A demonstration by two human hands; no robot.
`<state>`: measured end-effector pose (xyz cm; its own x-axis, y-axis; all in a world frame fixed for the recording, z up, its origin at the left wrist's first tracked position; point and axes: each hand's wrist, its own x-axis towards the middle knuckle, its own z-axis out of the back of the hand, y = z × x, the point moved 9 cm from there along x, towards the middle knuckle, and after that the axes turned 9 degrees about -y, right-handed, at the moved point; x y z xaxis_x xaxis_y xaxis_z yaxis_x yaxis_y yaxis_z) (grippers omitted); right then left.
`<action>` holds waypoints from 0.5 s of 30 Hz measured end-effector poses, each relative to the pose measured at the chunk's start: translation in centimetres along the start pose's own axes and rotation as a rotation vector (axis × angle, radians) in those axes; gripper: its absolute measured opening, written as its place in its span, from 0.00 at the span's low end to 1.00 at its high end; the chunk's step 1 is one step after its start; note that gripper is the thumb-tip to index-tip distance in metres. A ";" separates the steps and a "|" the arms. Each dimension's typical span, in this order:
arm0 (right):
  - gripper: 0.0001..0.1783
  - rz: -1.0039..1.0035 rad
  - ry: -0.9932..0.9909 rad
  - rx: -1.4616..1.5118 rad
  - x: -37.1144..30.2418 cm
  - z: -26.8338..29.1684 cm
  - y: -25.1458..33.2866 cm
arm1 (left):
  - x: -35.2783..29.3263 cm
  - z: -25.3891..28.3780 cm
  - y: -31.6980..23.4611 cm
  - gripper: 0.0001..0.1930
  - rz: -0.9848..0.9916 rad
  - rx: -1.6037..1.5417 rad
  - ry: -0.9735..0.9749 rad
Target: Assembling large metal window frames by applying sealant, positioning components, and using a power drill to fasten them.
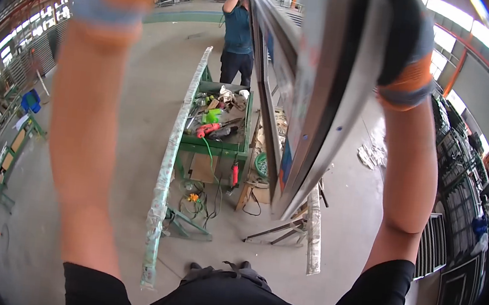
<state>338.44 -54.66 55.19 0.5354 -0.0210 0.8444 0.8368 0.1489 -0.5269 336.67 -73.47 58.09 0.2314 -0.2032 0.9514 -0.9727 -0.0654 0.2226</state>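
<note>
Workshop floor point(341, 192) — window frame point(314, 112) upright, held lengthwise

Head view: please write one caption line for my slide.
Gloved right hand grips a tall metal window frame; a co-worker holds its far end beside a green tool cart.

black sleeves, orange-cuffed black gloves
</note>
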 end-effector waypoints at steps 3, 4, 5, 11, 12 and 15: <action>0.22 -1.050 -0.137 0.185 -2.6 5.3 -1.3 | -10.9 1.5 2.5 0.28 0.371 0.060 0.250; 0.24 -0.965 -0.212 0.062 -2.5 6.9 -0.3 | -15.8 2.3 3.6 0.34 0.542 0.100 0.379; 0.24 -0.966 -0.214 0.121 -2.2 6.2 0.2 | -21.3 5.5 4.2 0.44 0.591 0.038 0.352; 0.26 -0.750 -0.323 -0.593 -3.1 13.0 8.6 | -40.9 9.5 0.0 0.48 0.798 0.269 0.975; 0.27 -0.795 -0.353 -0.505 -4.5 13.5 10.0 | -41.4 10.4 -0.4 0.48 0.814 0.279 0.969; 0.29 -0.916 -0.428 -0.233 -10.1 14.9 14.4 | -43.7 11.5 -0.9 0.40 0.816 0.261 1.094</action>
<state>343.33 -37.57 40.50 -0.3649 0.3303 0.8705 0.9283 0.0570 0.3675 327.63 -75.80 13.86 -0.6430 0.5801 0.5000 -0.7656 -0.5032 -0.4008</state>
